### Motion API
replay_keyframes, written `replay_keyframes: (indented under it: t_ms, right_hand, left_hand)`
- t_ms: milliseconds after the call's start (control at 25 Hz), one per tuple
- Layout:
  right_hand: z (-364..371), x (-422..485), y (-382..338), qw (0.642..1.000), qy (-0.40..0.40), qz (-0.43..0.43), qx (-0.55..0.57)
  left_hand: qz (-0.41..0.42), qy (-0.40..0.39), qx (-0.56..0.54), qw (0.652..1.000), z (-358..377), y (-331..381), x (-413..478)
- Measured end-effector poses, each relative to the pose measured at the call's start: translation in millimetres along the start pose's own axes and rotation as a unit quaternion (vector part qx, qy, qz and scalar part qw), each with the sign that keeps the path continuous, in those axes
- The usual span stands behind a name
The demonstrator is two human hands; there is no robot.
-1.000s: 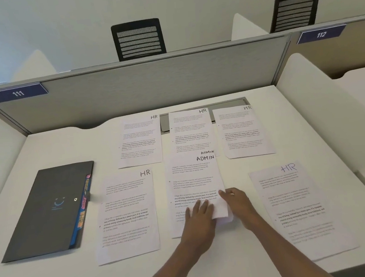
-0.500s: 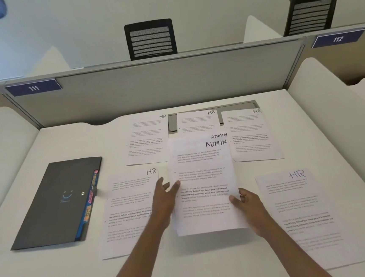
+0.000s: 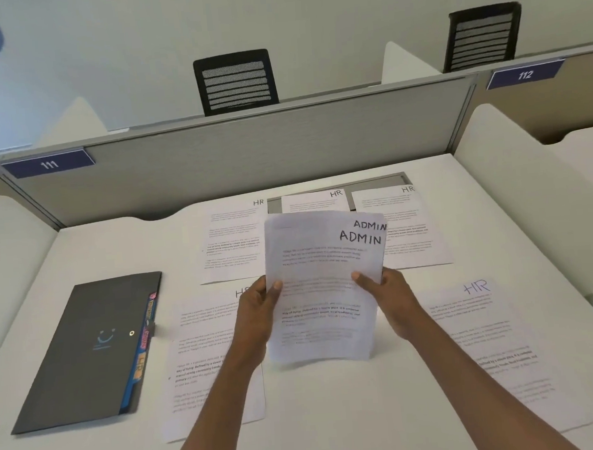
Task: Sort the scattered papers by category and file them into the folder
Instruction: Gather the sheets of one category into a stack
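Two sheets marked ADMIN are stacked and held upright above the desk's middle. My left hand grips their left edge and my right hand grips their right edge. Several sheets marked HR lie flat on the white desk: three in a row at the back, one at the front left partly under my left arm, one at the front right. A dark grey folder lies shut at the left, with coloured tab dividers showing along its right edge.
A grey partition closes off the desk's far side, with white side panels left and right. A grey cable slot sits at the back under the papers. Two black chairs stand beyond the partition.
Both hands have lifted the two ADMIN sheets off the desk and raised them upright. My left hand went from lying flat on the paper to gripping its left edge.
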State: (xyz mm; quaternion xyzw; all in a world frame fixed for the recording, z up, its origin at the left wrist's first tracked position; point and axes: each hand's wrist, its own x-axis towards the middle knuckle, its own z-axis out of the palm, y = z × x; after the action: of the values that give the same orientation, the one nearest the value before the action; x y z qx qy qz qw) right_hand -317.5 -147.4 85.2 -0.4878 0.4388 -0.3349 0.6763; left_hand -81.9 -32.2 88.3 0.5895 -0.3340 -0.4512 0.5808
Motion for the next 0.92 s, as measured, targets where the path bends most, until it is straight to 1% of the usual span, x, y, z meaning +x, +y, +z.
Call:
replay_keyframes:
  t_ms: [120, 240, 320, 400, 560, 720, 920]
  right_hand:
    - [1, 1, -11, 0.999, 0.0, -0.047, 0.014]
    - [3, -3, -15, 0.997, -0.024, -0.077, -0.015]
    - [8, -4, -13, 0.995, -0.039, -0.082, -0.03]
    - [14, -5, -11, 0.995, -0.036, -0.087, -0.035]
    - [19, -7, -9, 0.994, -0.02, -0.094, -0.046]
    - [20, -8, -6, 0.996, -0.014, -0.079, -0.047]
    - [22, -11, 2, 0.996, 0.01, -0.079, -0.028]
  left_hand:
    - [0.027, -0.009, 0.008, 1.0, -2, 11, -1]
    - [0.027, -0.012, 0.04, 0.999, -5, 15, -1]
    - [0.028, -0.025, 0.047, 0.998, -4, 15, -1]
    - [0.029, -0.033, 0.045, 0.998, -1, 16, -1]
    - [0.021, -0.016, 0.049, 0.998, 3, 19, 2]
    - [0.013, -0.008, 0.038, 0.999, 4, 15, 3]
    - [0.026, -0.009, 0.04, 0.999, 8, 7, 2]
